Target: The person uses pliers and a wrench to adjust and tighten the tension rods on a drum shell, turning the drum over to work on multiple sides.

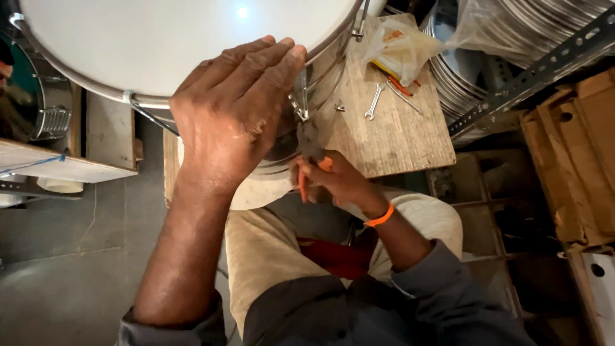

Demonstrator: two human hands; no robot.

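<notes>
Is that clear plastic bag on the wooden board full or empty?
Not empty: the plastic bag on the wooden board shows yellow and orange items inside; how full, cannot tell.

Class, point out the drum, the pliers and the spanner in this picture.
drum [160, 45], head view, on its white skin.
pliers [312, 146], head view, on the dark jaws above the orange handles.
spanner [373, 102], head view, on its shaft, lying on the wooden board.

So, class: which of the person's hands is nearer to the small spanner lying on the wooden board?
Right. The right hand grips orange-handled pliers just below-left of the spanner; the left hand rests farther left on the drum's rim.
</notes>
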